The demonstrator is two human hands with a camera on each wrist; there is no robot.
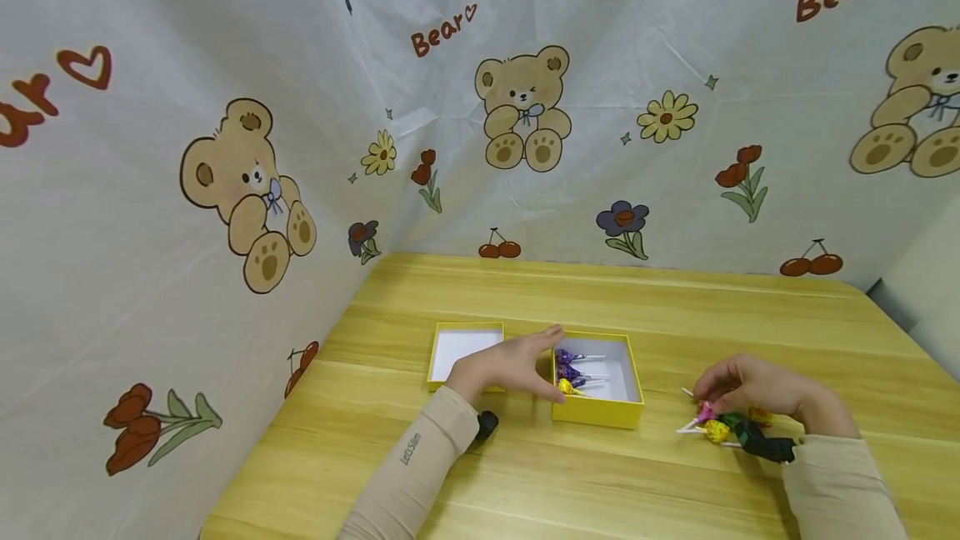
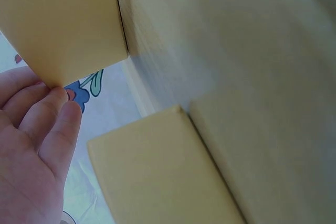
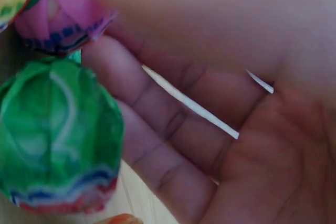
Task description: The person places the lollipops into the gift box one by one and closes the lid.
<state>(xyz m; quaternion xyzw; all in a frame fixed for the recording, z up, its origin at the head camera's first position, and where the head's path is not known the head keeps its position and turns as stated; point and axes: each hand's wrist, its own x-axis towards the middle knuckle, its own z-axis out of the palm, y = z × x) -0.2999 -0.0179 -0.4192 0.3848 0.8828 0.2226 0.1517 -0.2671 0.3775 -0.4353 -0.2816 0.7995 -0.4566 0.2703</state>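
Standing open on the table (image 1: 525, 482), a yellow box (image 1: 597, 413) holds a few purple-wrapped lollipops (image 1: 567, 367) and a yellow one (image 1: 566, 387), all lying along its left side with their white sticks pointing right. Just left of it, a second yellow box (image 1: 467, 347) with a white inside is partly covered by the person's left hand (image 1: 513, 365).

That hand has its thumb and fingers spread wide at the left side of the first box, the fingertips touching its far left corner.

Well to the right, the right hand (image 1: 765, 390) bends over a small loose group of lollipops, thumb and forefinger pinching a pink lollipop (image 1: 705, 412). A loose yellow lollipop (image 1: 717, 432) sits just nearer than those fingertips, and a green lollipop (image 3: 60, 140) lies close by the fingers. White sticks poke out to the left.

The table has a pale wood grain. Behind it and on the left hangs a white cloth (image 1: 300, 40) printed with bears, flowers, cherries and the word "Bear".
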